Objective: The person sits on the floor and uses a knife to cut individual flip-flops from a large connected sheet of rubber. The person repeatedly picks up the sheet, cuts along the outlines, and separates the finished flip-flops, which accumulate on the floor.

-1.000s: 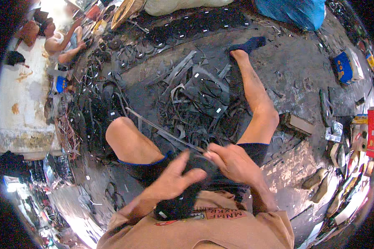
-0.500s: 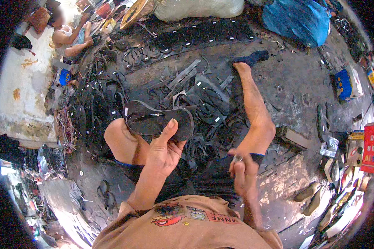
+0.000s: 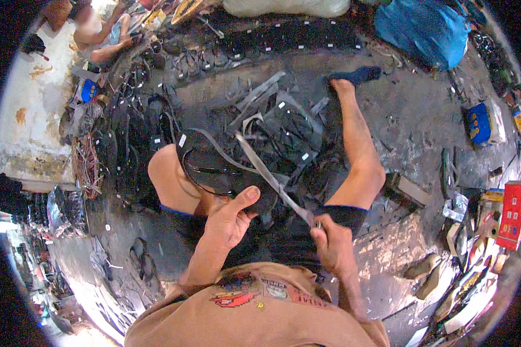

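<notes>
The person's left hand (image 3: 226, 224) grips a black flip-flop (image 3: 233, 178) between the knees (image 3: 167, 169), thumb over its sole; the right hand (image 3: 334, 244) is clenched round the near end of a long knife (image 3: 261, 168), contact with the sole unclear; a thin dark strip (image 3: 221, 149) curves alongside; should the flip-flop twist, the blade could gouge it or nick that thumb.

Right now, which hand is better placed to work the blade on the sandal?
Likely the right hand: it grips the blade near its lower end, angled beside the sandal. The left hand is occupied holding the sandal.
</notes>
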Motion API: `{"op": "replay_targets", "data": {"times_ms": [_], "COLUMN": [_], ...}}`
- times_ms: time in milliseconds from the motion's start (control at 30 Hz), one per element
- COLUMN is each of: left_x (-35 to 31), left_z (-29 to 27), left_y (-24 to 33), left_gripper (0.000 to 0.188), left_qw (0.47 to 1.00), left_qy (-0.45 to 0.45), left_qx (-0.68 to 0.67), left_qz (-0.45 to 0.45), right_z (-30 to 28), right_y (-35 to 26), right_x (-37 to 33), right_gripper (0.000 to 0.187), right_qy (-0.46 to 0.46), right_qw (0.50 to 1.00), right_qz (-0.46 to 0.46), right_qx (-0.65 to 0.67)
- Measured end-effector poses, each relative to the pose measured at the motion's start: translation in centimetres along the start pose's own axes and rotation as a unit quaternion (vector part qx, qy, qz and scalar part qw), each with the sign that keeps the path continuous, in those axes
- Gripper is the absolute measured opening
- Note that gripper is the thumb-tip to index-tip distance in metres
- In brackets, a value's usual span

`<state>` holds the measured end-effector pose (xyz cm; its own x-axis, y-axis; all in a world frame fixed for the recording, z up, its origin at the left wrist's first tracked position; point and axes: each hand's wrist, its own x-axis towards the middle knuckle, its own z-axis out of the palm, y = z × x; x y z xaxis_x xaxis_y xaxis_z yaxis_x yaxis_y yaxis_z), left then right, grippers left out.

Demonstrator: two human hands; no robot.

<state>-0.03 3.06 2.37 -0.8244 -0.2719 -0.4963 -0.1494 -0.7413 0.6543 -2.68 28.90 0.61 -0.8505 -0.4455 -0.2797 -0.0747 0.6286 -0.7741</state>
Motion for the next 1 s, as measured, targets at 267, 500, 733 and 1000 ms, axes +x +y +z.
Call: {"op": "replay_targets", "data": {"times_ms": [267, 500, 733, 1000], "left_x": [-1.8, -2.2, -4.5, 3.5], "left_z": [-2.0, -0.8, 1.1, -6.3], "left_y": [0.6, 3.4, 7.1, 21.5], "left_gripper": [0.055, 0.071, 0.061, 0.044], "left_qw": [0.994, 0.964, 0.965, 0.86], "left_qy": [-0.003, -0.031, 0.029, 0.176], "left_qx": [0.113, 0.235, 0.193, -0.214], "left_qz": [-0.009, -0.118, 0.175, 0.429], "right_z": [0.6, 5.8, -0.2, -6.4], "right_y": [-3.3, -3.6, 5.9, 9.2], "right_x": [5.4, 3.8, 7.9, 4.8], "right_gripper": [0.032, 0.049, 0.033, 0.037], "right_qy": [-0.172, 0.009, 0.272, 0.389], "right_qw": [0.98, 0.962, 0.843, 0.821], "right_qz": [-0.069, -0.028, 0.09, 0.112], "right_qx": [0.069, 0.273, 0.454, 0.402]}}
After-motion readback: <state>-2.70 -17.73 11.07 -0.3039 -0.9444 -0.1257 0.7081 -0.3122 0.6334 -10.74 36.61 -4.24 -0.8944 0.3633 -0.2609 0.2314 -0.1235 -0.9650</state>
